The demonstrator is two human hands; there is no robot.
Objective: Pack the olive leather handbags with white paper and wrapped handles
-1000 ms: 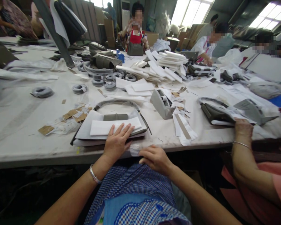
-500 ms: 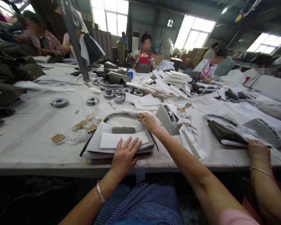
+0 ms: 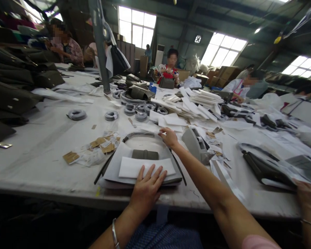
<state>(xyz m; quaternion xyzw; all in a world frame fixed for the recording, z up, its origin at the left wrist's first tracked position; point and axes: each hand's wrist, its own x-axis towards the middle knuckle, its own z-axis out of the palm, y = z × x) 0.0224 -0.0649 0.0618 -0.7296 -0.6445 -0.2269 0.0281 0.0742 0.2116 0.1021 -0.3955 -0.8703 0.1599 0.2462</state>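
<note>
A dark olive handbag (image 3: 145, 154) lies flat near the table's front edge, covered by grey wrapping and a white sheet of paper (image 3: 134, 166). My left hand (image 3: 148, 188) rests flat on the bag's near edge, fingers spread over the white sheet. My right hand (image 3: 169, 137) is stretched to the far right corner of the bag, its fingers curled at the wrapped curved handle (image 3: 138, 135); whether they grip it I cannot make out. A grey tape dispenser (image 3: 196, 145) stands just right of that hand.
Cardboard tags in plastic bags (image 3: 93, 152) lie left of the bag. Coiled grey straps (image 3: 111, 115) and white paper stacks (image 3: 197, 102) fill the middle. Olive bags (image 3: 12, 97) pile up at left. A neighbour's hand (image 3: 307, 193) holds another bag (image 3: 264, 169) at right. A pole (image 3: 100, 45) stands behind.
My right hand left the table's front edge and reached forward to the bag's handle. My view tilted upward. The left hand stayed flat on the bag.
</note>
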